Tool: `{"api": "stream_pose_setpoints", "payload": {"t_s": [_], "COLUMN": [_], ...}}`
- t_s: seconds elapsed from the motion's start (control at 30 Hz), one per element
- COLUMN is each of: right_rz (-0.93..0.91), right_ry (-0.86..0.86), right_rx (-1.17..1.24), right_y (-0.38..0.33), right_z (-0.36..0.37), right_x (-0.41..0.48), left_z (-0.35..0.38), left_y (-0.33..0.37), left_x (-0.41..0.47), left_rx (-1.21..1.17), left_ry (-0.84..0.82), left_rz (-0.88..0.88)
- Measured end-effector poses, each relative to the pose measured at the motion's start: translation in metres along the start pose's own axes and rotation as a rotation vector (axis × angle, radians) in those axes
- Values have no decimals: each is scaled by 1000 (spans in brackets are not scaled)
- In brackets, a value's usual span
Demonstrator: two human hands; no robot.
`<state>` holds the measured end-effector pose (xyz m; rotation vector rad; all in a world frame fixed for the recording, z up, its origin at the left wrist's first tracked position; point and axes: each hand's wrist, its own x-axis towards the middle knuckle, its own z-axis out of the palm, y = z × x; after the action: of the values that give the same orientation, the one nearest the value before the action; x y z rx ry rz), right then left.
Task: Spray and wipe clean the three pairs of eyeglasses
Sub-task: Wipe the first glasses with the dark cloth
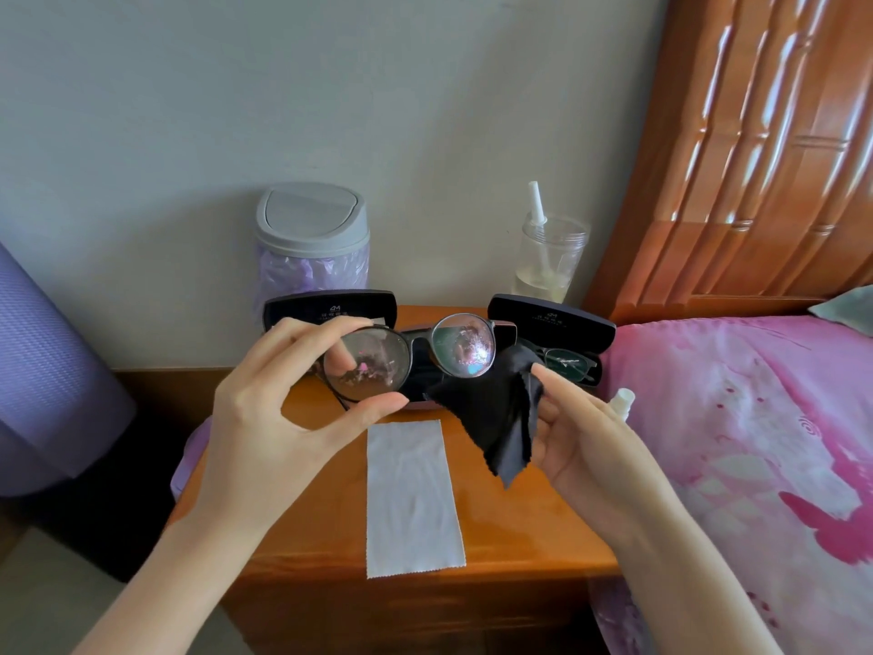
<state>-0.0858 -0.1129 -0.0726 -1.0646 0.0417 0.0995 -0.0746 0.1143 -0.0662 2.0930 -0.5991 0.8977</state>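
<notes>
My left hand (274, 418) pinches the rim of the left lens of a dark round-framed pair of eyeglasses (411, 356), held up above the nightstand with wet droplets on both lenses. My right hand (581, 437) holds a black cleaning cloth (496, 418) just below the right lens. Behind the cloth, a second pair of eyeglasses (569, 364) lies in an open black case (557, 323). Another open black case (330, 309) stands at the back left. The white top of a spray bottle (622, 401) shows behind my right hand.
A white cloth (411, 498) lies flat on the wooden nightstand (529, 531). A grey lidded bin (312, 238) and a clear cup with a straw (548, 257) stand at the back. A bed with a pink cover (746, 442) borders the right; a purple rolled mat (47, 380) stands left.
</notes>
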Motion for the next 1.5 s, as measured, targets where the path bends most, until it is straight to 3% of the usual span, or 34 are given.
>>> {"api": "stream_pose_setpoints", "payload": {"t_s": [0.2, 0.33, 0.4, 0.6, 0.67, 0.73, 0.97, 1.03, 1.1, 1.27, 1.33, 1.4, 1.5], "right_rz": [35, -15, -37, -65, -71, -64, -49, -41, -46, -59, -66, -88, -115], "right_ry": [-212, -161, -129, 21, 38, 60, 82, 58, 30, 8, 9, 15, 8], "right_rx": [333, 78, 33, -77, -91, -132, -186, -171, -156, -190, -231, -258, -315], "right_y": [-7, -6, -5, 0, 0, 0, 0, -3, -6, -6, -5, -5, -6], "right_z": [12, 15, 18, 23, 25, 27, 27, 25, 24, 29, 31, 31, 29], "right_x": [-8, -9, -9, -6, -4, -3, -1, -2, -2, -4, -3, -3, -3], "left_z": [2, 17, 33, 20, 23, 31, 36, 32, 27, 27, 23, 21, 16], "left_y": [5, -10, -26, 16, 15, 11, 12, 19, 29, 20, 21, 29, 29], "left_x": [-3, -6, -8, -20, -21, -28, -32, -29, -23, -1, 3, 5, 6], "left_rx": [26, 54, -44, 113, 106, 102, 47, -58, -278, -693, -704, -661, -692], "left_ry": [51, -74, -140, 8, -85, -88, -137, -141, -160, -469, -522, -487, -420], "left_rz": [-2, -118, -249, 77, 55, 120, 85, 20, -178, -680, -691, -607, -636]}}
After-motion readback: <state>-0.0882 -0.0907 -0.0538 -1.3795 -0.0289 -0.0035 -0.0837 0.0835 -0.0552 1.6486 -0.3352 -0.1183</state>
